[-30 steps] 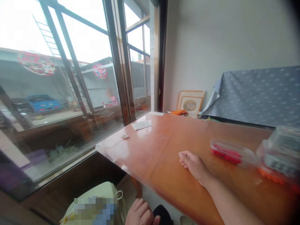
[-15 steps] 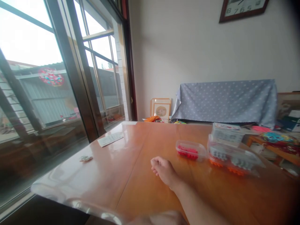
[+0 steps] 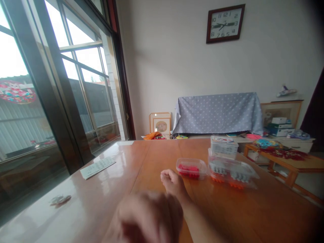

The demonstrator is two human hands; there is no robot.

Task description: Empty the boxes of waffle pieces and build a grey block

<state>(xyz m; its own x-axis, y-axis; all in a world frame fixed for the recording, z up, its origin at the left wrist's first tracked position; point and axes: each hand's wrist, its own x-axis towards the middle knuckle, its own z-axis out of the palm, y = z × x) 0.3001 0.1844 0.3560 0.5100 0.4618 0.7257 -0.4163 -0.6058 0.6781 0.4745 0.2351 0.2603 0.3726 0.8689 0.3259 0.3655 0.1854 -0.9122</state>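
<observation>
I read the right hand [image 3: 172,182], fingers curled together, with a plastic tub of red pieces [image 3: 191,168] just beside it at 2 o'clock on the table [image 3: 157,155]; the left hand [image 3: 146,216] is blurred, finger state indeterminate.

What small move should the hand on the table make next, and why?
Probably the right hand should slide forward and take the clear plastic box of red pieces. That box sits closest to the hand, and nothing seems to stand between them.

L hand [image 3: 148,216] blurred, R hand [image 3: 173,182] by plastic tub [image 3: 191,168].
</observation>
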